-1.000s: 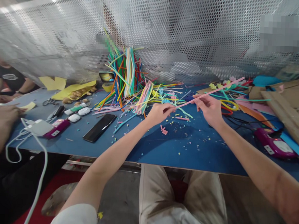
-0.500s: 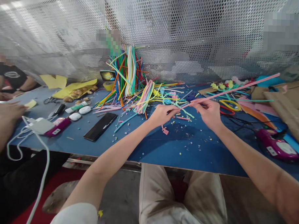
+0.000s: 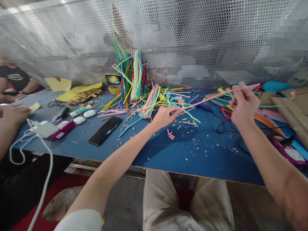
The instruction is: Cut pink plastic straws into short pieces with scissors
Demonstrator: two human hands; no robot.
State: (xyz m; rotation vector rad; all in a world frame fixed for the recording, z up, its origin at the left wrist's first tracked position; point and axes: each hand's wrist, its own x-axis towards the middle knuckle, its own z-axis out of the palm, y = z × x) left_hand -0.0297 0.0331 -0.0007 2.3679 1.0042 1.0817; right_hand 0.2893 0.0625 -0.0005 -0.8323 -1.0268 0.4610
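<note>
A long pink pipe cleaner stretches between my two hands above the blue table. My left hand pinches its near end with closed fingers. Farther right and higher, my right hand is closed on the same pipe cleaner, whose far end sticks out beyond the fingers. Below my left hand lies a small bent pink piece. A bundle of pastel pipe cleaners rests just behind my left hand, beside a tall bunch of many colours.
A black phone lies left of my arm. Purple power strips stand at left and right. Cardboard is stacked at the right. A perforated metal screen rises behind. Another person's hand is at far left.
My right hand has moved right and up along the pink pipe cleaner, away from my left hand. Less of the far end now sticks out. My left hand stays nearly in place.
</note>
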